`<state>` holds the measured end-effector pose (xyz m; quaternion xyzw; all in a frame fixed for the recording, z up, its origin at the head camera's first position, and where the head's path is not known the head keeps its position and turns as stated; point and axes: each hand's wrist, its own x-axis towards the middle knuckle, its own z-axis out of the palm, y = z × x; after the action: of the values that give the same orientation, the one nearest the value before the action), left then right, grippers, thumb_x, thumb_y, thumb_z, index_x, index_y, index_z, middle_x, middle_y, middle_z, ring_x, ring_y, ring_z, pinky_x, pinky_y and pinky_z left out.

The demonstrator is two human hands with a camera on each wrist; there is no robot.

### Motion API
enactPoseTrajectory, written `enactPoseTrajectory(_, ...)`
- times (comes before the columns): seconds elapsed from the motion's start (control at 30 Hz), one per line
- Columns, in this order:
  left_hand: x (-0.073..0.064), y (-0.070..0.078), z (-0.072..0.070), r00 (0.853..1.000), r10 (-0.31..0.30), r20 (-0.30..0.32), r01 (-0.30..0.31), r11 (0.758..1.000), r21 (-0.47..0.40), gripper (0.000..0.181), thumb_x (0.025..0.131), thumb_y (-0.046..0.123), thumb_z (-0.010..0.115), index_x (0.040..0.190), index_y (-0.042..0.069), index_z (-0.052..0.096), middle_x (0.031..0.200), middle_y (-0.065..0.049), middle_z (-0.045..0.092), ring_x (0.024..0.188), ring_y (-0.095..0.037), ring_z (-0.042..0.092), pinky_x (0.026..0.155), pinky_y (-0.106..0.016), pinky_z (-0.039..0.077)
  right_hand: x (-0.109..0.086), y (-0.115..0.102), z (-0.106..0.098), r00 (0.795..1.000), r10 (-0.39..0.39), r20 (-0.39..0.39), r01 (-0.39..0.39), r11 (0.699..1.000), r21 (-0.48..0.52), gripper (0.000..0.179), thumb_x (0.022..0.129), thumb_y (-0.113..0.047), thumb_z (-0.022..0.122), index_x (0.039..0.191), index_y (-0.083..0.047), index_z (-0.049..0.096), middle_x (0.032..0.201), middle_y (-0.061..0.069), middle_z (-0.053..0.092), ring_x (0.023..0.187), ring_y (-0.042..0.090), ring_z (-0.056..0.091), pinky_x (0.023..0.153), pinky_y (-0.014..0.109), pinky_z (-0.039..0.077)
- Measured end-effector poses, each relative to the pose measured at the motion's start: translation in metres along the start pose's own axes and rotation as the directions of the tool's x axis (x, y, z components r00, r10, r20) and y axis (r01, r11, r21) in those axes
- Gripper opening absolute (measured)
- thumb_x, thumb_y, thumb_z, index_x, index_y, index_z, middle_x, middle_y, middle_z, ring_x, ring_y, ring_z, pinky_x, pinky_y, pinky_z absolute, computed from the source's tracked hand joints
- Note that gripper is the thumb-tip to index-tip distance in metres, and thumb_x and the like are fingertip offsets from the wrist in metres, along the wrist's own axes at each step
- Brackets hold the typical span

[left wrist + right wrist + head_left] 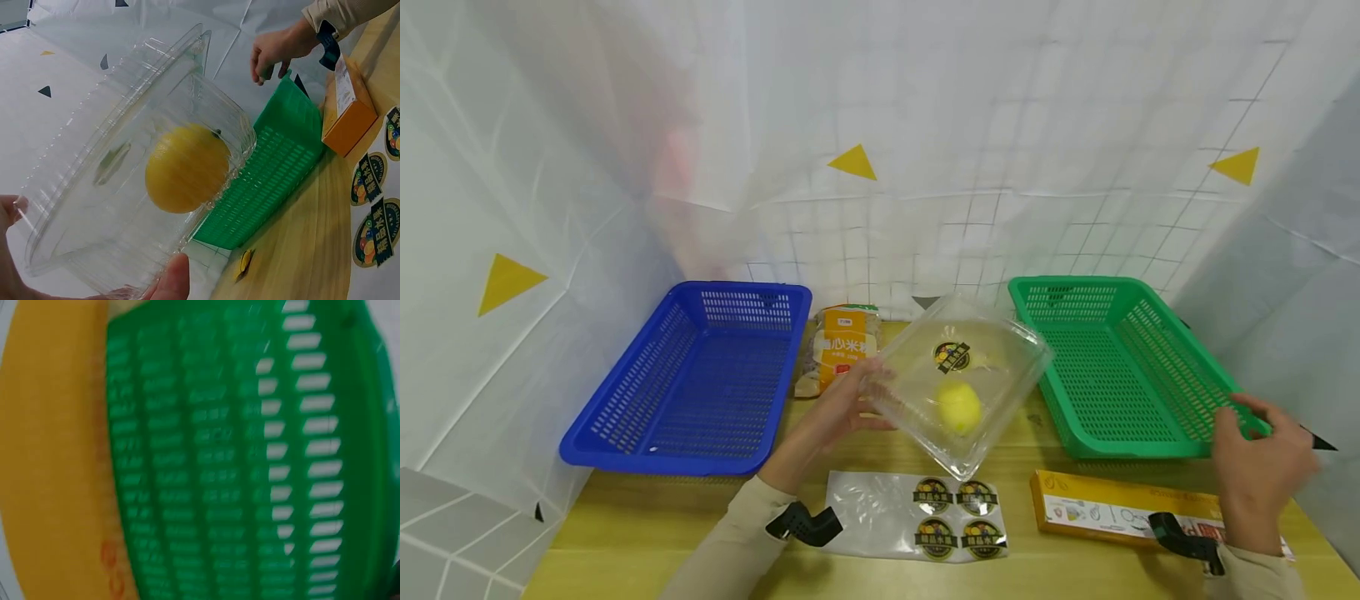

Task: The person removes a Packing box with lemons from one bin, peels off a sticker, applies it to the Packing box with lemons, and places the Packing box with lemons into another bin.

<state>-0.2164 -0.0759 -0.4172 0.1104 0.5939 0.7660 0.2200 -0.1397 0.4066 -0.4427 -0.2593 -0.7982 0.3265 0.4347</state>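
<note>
My left hand (850, 400) grips a clear plastic clamshell box (910, 375) by its left side, holding it tilted above the table. A yellow lemon (187, 167) lies inside the box. On the lid is a round black-and-gold fruit sticker (952, 357); in the left wrist view a glare-covered patch stands in its place. Over at the near right corner of the green basket (1075, 417), my right hand (1262, 454) holds the rim with curled fingers. The right wrist view is blurred and shows only the basket's slotted wall (219, 456) beside a yellow box.
A blue basket (730, 308) stands at the left. Behind my left hand is a bag of rice noodles (842, 333). A sheet of several round stickers (872, 508) lies in front. An orange-yellow carton (1097, 508) sits before the green basket.
</note>
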Motion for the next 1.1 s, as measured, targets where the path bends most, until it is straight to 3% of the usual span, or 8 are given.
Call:
enactPoseTrajectory(0.1,0.004,0.003,0.006,1.000,-0.009,0.005,0.009,1.000,-0.010,0.071,0.102,0.052,0.053,0.142,-0.007,0.048,0.109,-0.019,0.063,0.092,-0.030,0.070,0.086,-0.050,0.060,0.006,0.012,0.000,0.999,-0.012,-0.037,0.009,0.998,-0.065,0.039,0.097,-0.006,0.052,0.132,0.007,0.066,0.125,0.034,0.063,0.097,0.028,0.060,0.119,0.048,0.025)
enactPoseTrajectory(0.2,0.009,0.007,0.013,1.000,-0.010,0.013,0.011,1.000,-0.023,0.071,0.101,0.053,0.055,0.142,-0.005,0.048,0.109,-0.018,0.064,0.091,-0.029,0.071,0.086,-0.050,0.060,0.011,0.018,-0.002,0.997,0.083,-0.007,-0.083,0.993,-0.086,0.048,0.100,-0.008,0.047,0.144,0.009,0.054,0.138,0.036,0.053,0.133,0.052,0.040,0.123,0.053,0.007)
enactPoseTrajectory(0.3,0.015,0.012,0.021,0.999,-0.004,0.032,0.005,0.999,-0.034,0.072,0.100,0.054,0.057,0.144,-0.003,0.047,0.115,-0.021,0.063,0.092,-0.030,0.071,0.085,-0.050,0.060,0.014,0.022,-0.003,0.968,0.250,0.019,-0.247,0.964,-0.093,0.055,0.102,-0.016,0.045,0.154,0.002,0.042,0.141,0.028,0.048,0.130,0.045,0.041,0.117,0.052,0.025)
enactPoseTrajectory(0.37,0.020,0.014,0.025,0.999,-0.001,0.042,0.003,0.999,-0.041,0.073,0.100,0.055,0.057,0.146,-0.001,0.046,0.120,-0.022,0.061,0.092,-0.030,0.071,0.085,-0.050,0.061,0.015,0.024,-0.004,0.933,0.358,0.029,-0.354,0.931,-0.087,0.059,0.101,-0.021,0.044,0.157,-0.003,0.038,0.135,0.013,0.049,0.115,0.026,0.046,0.103,0.042,0.037)
enactPoseTrajectory(0.5,0.028,0.016,0.033,0.998,-0.008,0.057,0.011,0.998,-0.056,0.075,0.100,0.055,0.058,0.148,0.000,0.045,0.121,-0.024,0.059,0.090,-0.032,0.071,0.084,-0.051,0.060,0.016,0.028,-0.003,0.894,0.448,0.016,-0.446,0.892,-0.070,0.057,0.101,-0.026,0.042,0.156,-0.008,0.042,0.125,-0.005,0.045,0.087,0.003,0.028,0.078,0.031,0.032)
enactPoseTrajectory(0.67,0.039,0.017,0.047,0.995,-0.001,0.104,0.006,0.999,-0.045,0.077,0.099,0.056,0.059,0.149,-0.001,0.044,0.114,-0.021,0.062,0.088,-0.032,0.072,0.088,-0.054,0.058,0.016,0.029,0.002,0.859,0.512,0.007,-0.512,0.859,-0.005,0.054,0.105,-0.025,0.035,0.156,-0.010,0.046,0.155,0.015,0.043,0.108,0.004,0.044,0.094,0.028,0.041)
enactPoseTrajectory(0.8,0.049,0.018,0.061,0.991,0.003,0.131,0.000,1.000,-0.025,0.074,0.100,0.055,0.058,0.148,0.000,0.046,0.106,-0.018,0.062,0.082,-0.030,0.071,0.086,-0.052,0.060,0.017,0.031,0.004,0.833,0.554,0.012,-0.553,0.829,0.083,0.052,0.107,-0.024,0.034,0.156,-0.013,0.046,0.157,0.012,0.040,0.125,0.007,0.047,0.106,0.027,0.040)
enactPoseTrajectory(1.1,0.069,0.013,0.079,0.991,-0.021,0.131,0.019,1.000,0.012,0.073,0.101,0.054,0.057,0.157,0.009,0.043,0.117,-0.023,0.057,0.092,-0.043,0.069,0.087,-0.050,0.060,0.019,0.035,0.008,0.815,0.579,0.006,-0.575,0.808,0.128,0.050,0.107,-0.023,0.036,0.155,-0.014,0.049,0.156,0.010,0.041,0.128,0.009,0.048,0.110,0.030,0.041)
